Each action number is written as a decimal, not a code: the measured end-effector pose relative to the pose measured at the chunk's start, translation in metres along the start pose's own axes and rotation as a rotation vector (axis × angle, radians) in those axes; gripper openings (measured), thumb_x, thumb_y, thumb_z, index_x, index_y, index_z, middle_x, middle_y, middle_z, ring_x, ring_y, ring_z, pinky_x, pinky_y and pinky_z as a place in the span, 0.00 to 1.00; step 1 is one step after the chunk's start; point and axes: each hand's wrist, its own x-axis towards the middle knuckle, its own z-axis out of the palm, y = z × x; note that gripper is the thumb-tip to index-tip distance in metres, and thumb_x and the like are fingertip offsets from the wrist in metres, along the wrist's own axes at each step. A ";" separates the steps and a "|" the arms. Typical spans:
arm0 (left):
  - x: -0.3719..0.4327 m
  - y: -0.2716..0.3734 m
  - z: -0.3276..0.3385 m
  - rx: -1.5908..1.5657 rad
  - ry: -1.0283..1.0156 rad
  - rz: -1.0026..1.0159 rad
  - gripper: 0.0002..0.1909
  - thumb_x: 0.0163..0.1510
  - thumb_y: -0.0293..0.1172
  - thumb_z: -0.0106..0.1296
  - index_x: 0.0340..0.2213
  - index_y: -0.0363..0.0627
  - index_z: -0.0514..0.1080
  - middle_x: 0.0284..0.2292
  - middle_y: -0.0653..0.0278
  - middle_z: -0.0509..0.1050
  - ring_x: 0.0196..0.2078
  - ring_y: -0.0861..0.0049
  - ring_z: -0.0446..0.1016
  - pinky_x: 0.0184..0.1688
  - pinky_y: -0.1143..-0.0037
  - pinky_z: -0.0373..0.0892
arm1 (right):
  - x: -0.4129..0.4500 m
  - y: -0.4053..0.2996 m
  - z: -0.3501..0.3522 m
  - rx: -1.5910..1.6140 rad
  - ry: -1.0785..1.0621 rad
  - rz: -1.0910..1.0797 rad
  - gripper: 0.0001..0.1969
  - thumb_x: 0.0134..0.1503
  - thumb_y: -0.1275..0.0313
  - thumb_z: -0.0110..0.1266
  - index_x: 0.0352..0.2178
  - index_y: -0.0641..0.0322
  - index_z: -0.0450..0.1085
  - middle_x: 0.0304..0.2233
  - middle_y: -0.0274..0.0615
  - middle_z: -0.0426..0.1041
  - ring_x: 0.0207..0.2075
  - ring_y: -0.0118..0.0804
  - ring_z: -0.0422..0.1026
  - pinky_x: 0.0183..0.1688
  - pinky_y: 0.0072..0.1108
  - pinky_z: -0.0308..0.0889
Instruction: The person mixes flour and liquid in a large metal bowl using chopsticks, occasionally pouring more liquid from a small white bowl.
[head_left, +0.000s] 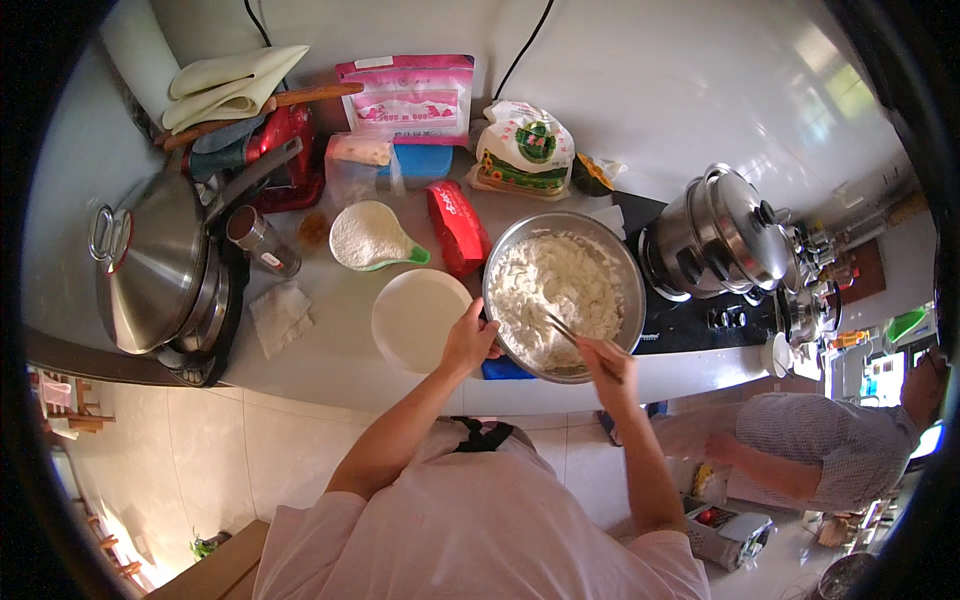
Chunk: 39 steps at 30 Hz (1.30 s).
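A wide stainless steel mixing bowl (640, 300) sits before me at the counter's front, with white shaggy flour dough (559, 289) inside. My left hand (471, 341) grips the bowl's left rim. In my right hand (611, 371) is a pair of chopsticks (562, 328), their tips down in the dough. Left of the bowl lies a round white dish (420, 319), partly behind my left hand. Beyond that dish stands a green-handled scoop (416, 256) full of flour (366, 234). A red packet (456, 225) lies against the bowl's far left side. Something blue (506, 368) shows under the bowl.
On the right, a steel steamer pot (694, 240) stands on a black gas hob (675, 322). A lidded wok (161, 262), a shaker jar (264, 240) and a crumpled tissue (281, 316) are at left. Bags (523, 150) line the wall. Another person (817, 450) is at right.
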 end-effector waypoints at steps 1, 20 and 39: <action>0.000 0.001 0.000 -0.001 0.002 0.000 0.24 0.52 0.26 0.44 0.51 0.36 0.55 0.20 0.58 0.72 0.17 0.77 0.73 0.17 0.79 0.71 | -0.001 -0.002 -0.016 -0.006 -0.025 0.045 0.06 0.51 0.77 0.53 0.31 0.69 0.72 0.26 0.46 0.73 0.26 0.33 0.72 0.29 0.19 0.66; -0.005 0.013 0.002 0.110 0.047 -0.049 0.27 0.53 0.25 0.46 0.53 0.34 0.52 0.20 0.56 0.73 0.18 0.75 0.74 0.18 0.78 0.72 | 0.049 0.073 -0.011 0.182 0.283 0.209 0.08 0.53 0.73 0.53 0.33 0.67 0.73 0.23 0.35 0.74 0.22 0.21 0.67 0.24 0.16 0.63; -0.003 0.012 0.005 0.016 0.020 -0.092 0.29 0.53 0.26 0.45 0.55 0.37 0.50 0.20 0.58 0.72 0.16 0.77 0.73 0.17 0.80 0.70 | 0.117 0.054 -0.053 -0.239 -0.041 -0.057 0.10 0.52 0.69 0.53 0.32 0.66 0.72 0.27 0.41 0.75 0.28 0.30 0.73 0.31 0.20 0.66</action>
